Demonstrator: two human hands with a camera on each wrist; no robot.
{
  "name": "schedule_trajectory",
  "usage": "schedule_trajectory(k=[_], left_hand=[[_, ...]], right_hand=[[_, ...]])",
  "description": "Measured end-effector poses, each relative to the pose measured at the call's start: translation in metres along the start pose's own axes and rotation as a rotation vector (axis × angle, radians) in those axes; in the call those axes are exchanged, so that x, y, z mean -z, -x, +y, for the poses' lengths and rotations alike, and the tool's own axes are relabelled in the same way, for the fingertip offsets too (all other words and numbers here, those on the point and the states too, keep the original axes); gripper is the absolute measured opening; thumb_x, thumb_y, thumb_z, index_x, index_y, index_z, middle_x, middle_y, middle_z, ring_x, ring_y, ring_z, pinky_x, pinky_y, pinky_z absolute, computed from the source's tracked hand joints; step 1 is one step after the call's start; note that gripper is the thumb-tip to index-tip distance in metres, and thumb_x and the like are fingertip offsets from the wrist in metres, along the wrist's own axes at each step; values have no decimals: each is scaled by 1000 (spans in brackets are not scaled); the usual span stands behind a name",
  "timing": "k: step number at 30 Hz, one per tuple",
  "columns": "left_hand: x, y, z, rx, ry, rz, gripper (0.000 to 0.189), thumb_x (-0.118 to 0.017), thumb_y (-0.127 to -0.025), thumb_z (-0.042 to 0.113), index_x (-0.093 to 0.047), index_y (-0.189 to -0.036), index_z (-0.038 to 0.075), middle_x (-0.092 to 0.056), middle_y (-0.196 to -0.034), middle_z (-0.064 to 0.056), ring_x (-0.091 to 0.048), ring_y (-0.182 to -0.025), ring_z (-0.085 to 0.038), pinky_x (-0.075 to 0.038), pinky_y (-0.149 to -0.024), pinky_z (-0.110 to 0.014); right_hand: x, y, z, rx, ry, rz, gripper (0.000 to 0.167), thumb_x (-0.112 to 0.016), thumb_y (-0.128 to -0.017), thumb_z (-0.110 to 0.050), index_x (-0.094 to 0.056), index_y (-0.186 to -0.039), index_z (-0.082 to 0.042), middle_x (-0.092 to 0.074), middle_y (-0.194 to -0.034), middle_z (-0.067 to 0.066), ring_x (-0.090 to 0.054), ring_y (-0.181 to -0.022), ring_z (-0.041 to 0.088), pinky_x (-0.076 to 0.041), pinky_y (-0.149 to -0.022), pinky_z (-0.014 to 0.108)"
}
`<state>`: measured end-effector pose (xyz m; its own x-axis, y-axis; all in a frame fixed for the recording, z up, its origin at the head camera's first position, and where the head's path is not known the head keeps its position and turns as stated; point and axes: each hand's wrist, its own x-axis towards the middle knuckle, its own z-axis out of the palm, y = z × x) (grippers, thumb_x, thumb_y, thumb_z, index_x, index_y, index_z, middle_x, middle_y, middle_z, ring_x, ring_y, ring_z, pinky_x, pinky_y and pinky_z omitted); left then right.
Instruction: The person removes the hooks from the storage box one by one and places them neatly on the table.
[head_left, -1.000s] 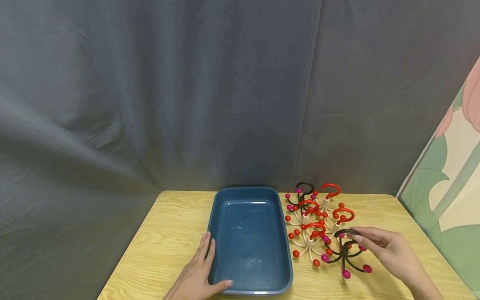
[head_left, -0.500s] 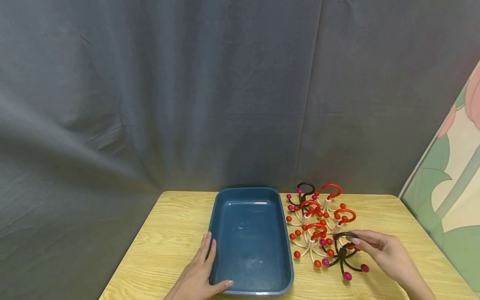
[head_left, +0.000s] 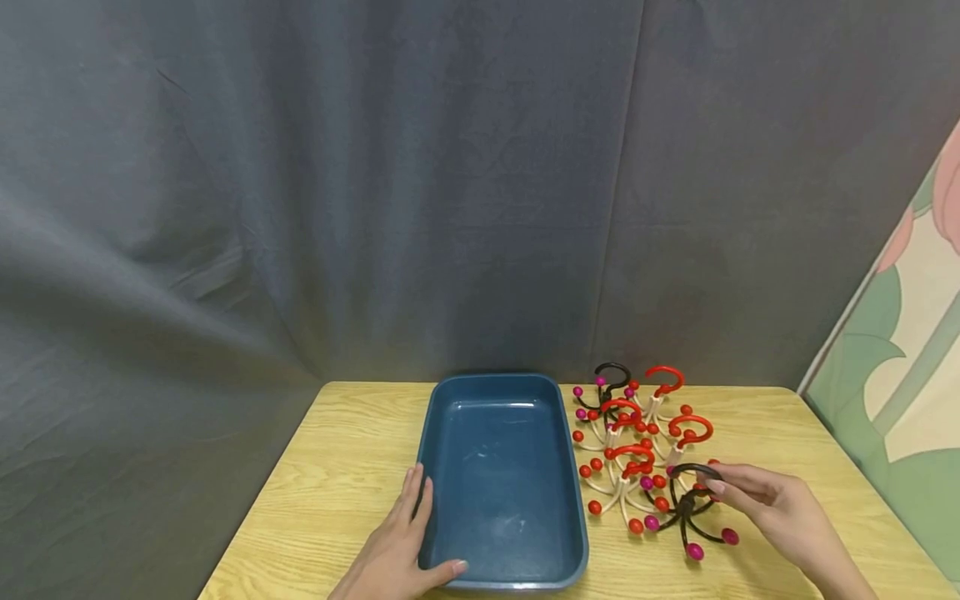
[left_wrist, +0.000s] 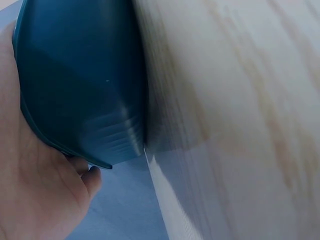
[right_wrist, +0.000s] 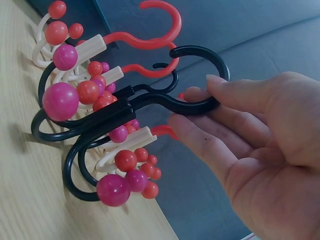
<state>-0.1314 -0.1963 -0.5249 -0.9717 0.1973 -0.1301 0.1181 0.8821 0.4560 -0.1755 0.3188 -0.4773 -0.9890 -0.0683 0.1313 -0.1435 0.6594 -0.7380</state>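
My right hand (head_left: 783, 510) pinches the curved top of a black claw hanger (head_left: 686, 507) between thumb and fingers. The hanger stands upright with magenta balls on the ends of its splayed legs, which are right at the tabletop. Close behind and left of it are several cream claw hangers with red hooks and red balls, one of them a near cream hanger (head_left: 622, 492). Another black hanger (head_left: 606, 398) stands at the back of the group. My left hand (head_left: 390, 542) rests on the left rim of a deep blue tray (head_left: 581, 533), fingers straight along it and thumb over the front edge.
The light wood table (head_left: 300, 483) carries everything. A grey curtain (head_left: 480, 208) hangs along its back and left sides. On the right is a panel with a printed flower pattern (head_left: 870, 367). The tray's right wall is close beside the hangers.
The black hanger has shifted slightly left and down with my right hand, mostly in the first half second. My left hand and the tray hold still.
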Motion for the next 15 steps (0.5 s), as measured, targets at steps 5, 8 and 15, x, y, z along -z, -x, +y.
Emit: schedule_trajectory(k=[5,8,15], left_hand=[[1,-2,0,-14,-6,11,129,-58,-81,91,-9,-170,11,10,-179,-7,-10,-166,-35,-41,-119,-67],[1,-2,0,-4,-10,5,130,-57,-79,92,-9,-170,11,10,-179,-7,-10,-166,-35,-40,-119,-67],[0,-1,5,25,-21,3,133,-56,-77,95,-9,-171,13,8,-180,-6,-11,-166,-34,-38,-120,-68]], right_hand=[[2,-3,4,46,-43,-13,33,-72,-100,-16,-73,-126,6,-80,-104,-19,-69,-90,-12,-57,-71,12],[2,-5,6,87,-58,-11,30,-71,-100,-12,-73,-124,7,-78,-103,-24,-70,-89,-12,-57,-70,12],[1,-6,6,90,-31,-8,27,-73,-99,-14,-76,-121,2,-80,-104,-17,-68,-90,-13,-56,-71,10]])
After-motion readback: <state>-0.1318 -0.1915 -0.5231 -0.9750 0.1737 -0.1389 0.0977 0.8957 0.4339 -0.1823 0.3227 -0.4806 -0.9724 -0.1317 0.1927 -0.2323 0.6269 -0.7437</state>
